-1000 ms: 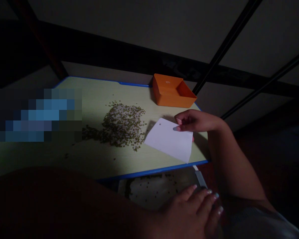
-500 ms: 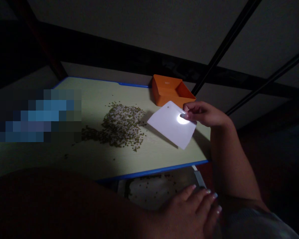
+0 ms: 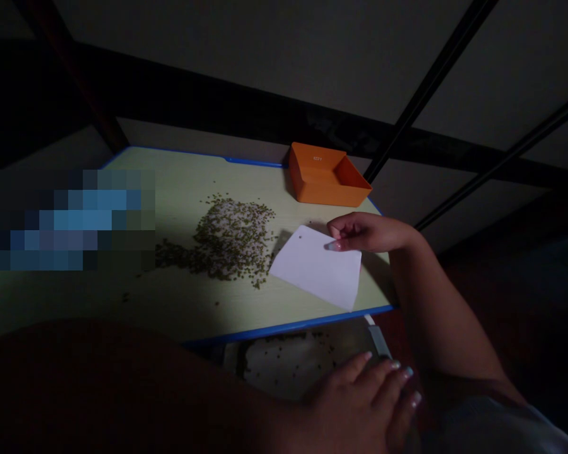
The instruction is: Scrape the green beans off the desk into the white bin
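Note:
My right hand (image 3: 362, 233) pinches the upper right edge of a thin white card (image 3: 319, 268) between thumb and fingers. The card has a small hole near one corner. It is tilted low over the table, its left corner beside the spread of small green-brown grains, which look like beans (image 3: 236, 236). Whether its lower edge touches the tabletop I cannot tell. My left hand (image 3: 369, 400) rests at the bottom of the view, fingers stretched out and lying flat, with nothing seen in it.
The pale table (image 3: 170, 183) has a blue edge (image 3: 284, 326). An open orange box (image 3: 329, 183) stands at its back right. Below the front edge is a light surface (image 3: 288, 362) with scattered dark grains. A pixelated patch (image 3: 76, 221) covers the left side. Panelled wall stands behind.
My right hand has brought the white card down and slightly left, nearer the grains and the front edge. The bright light spot on the card is gone. My left hand has stayed still.

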`<state>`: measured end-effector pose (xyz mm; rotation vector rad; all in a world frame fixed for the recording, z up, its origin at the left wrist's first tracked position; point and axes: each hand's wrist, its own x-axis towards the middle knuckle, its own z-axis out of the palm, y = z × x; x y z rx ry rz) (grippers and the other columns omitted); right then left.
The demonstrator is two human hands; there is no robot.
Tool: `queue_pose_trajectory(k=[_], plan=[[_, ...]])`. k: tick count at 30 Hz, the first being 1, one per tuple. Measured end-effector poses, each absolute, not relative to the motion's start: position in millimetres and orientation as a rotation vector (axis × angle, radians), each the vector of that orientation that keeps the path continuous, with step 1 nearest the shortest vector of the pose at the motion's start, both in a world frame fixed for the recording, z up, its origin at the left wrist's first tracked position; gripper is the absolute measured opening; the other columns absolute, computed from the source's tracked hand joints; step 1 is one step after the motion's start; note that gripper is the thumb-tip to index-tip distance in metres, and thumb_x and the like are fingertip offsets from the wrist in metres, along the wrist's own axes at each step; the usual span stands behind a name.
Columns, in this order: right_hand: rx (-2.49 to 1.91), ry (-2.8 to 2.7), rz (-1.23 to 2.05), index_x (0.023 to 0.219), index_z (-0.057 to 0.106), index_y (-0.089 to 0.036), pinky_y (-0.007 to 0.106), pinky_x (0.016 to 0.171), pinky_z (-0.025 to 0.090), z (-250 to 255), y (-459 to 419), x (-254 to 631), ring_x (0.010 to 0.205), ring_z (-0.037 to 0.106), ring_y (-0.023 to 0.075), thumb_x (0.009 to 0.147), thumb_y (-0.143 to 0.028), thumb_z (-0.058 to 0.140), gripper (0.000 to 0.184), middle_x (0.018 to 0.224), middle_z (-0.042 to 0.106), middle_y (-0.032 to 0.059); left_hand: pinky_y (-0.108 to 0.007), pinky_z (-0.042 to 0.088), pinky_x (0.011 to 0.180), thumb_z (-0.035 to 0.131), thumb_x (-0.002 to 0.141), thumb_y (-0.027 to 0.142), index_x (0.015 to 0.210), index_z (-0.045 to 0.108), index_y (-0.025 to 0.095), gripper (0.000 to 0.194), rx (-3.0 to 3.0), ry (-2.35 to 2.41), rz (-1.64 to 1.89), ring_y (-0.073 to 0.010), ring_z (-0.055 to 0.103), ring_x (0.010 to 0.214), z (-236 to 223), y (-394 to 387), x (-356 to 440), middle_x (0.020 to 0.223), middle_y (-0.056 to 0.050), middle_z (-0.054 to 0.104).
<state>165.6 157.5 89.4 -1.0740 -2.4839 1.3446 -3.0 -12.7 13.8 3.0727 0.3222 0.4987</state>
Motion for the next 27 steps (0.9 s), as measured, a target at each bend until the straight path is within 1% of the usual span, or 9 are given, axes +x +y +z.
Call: queue_pose_trajectory(k=[4,8,13,17,21,25,27], plan=[[-1.169,-2.536,1.229,0.064,0.038,-0.018,0.019,0.05,0.028,88.9,158.6,166.2,0.054,0.032,0.0055,0.081,-0.043,0.059,0.037,0.059,0.034,-0.0065,-0.03,0.035,0.095,0.019,0.099,0.02,0.132,0.05,0.015,0.046,3.082,0.29,0.464,-0.0156,0.048,0.121,14.4,-13.1,-3.8,0.133,-0.003,0.054],[-1.289,-2.589,1.114,0.064,0.042,-0.017,0.02,0.051,0.03,91.1,158.5,168.8,0.053,0.036,0.0056,0.08,-0.041,0.059,0.034,0.057,0.039,-0.0057,-0.029,0.034,0.095,0.018,0.099,0.019,0.132,0.05,0.015,0.046,3.076,0.306,0.495,-0.0149,0.048,0.121,13.4,-13.5,-3.6,0.133,-0.002,0.054],[-1.397,-2.497,1.236,0.064,0.041,-0.017,0.019,0.047,0.032,94.9,154.8,168.9,0.046,0.041,0.005,0.079,-0.04,0.059,0.033,0.054,0.046,-0.0051,-0.03,0.035,0.096,0.019,0.099,0.021,0.133,0.049,0.014,0.045,3.073,0.309,0.495,-0.0155,0.048,0.122,13.0,-13.5,-3.4,0.134,-0.003,0.053],[-1.488,-2.424,1.348,0.066,0.041,-0.018,0.019,0.041,0.033,96.9,153.3,168.6,0.038,0.046,0.0056,0.08,-0.037,0.058,0.029,0.053,0.052,-0.0042,-0.03,0.035,0.096,0.018,0.099,0.02,0.132,0.049,0.016,0.046,3.087,0.322,0.52,-0.0151,0.047,0.122,9.3,-14.9,-3.3,0.134,-0.002,0.053],[-1.486,-2.431,1.33,0.066,0.042,-0.018,0.02,0.041,0.036,97.9,154.1,170.9,0.037,0.049,0.007,0.08,-0.038,0.059,0.029,0.05,0.052,-0.0047,-0.03,0.034,0.097,0.018,0.099,0.02,0.133,0.048,0.016,0.046,3.091,0.337,0.532,-0.0154,0.046,0.123,7.5,-15.4,-3.2,0.136,-0.002,0.052],[-1.506,-2.423,1.319,0.068,0.042,-0.019,0.02,0.042,0.038,97.9,156.0,176.0,0.039,0.05,0.0077,0.081,-0.042,0.058,0.031,0.051,0.053,-0.0049,-0.03,0.034,0.097,0.016,0.099,0.021,0.134,0.046,0.015,0.047,3.091,0.307,0.408,-0.0155,0.045,0.124,12.1,-14.1,-3.5,0.137,-0.002,0.05],[-1.524,-2.43,1.302,0.069,0.042,-0.019,0.02,0.043,0.039,97.7,157.2,178.5,0.039,0.05,0.0073,0.081,-0.043,0.057,0.031,0.052,0.053,-0.005,-0.03,0.034,0.097,0.016,0.099,0.02,0.134,0.047,0.016,0.046,3.098,0.308,0.4,-0.0151,0.046,0.124,13.6,-13.7,-3.8,0.137,-0.002,0.051]])
